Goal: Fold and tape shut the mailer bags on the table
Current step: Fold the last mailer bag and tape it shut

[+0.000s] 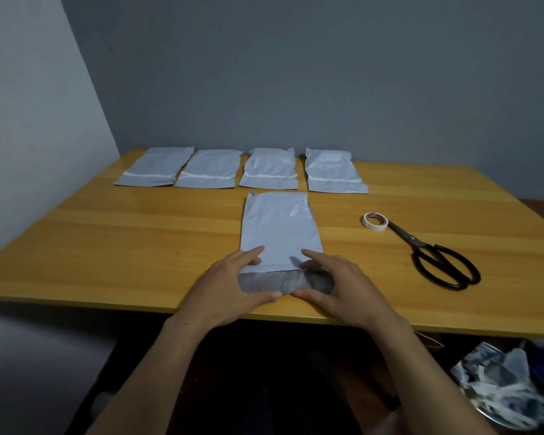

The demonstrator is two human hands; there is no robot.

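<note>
At the lower centre of the frame, near the front edge of the wooden table (107, 246), the one mailer bag (280, 227) in hand lies flat. The left hand (230, 287) and right hand (343, 284) both pinch its dark grey near end, thumbs at the edge and fingers on top, seemingly mid-fold. Along the upper middle, a row of four shorter bags (208, 169) each carries a white strip; these look already folded and taped, so probably only this bag remains, untaped. Its long axis runs bottom to top of the frame, flap end toward the bottom. A tape roll (375, 221) and black scissors (437, 255) lie to its right.
</note>
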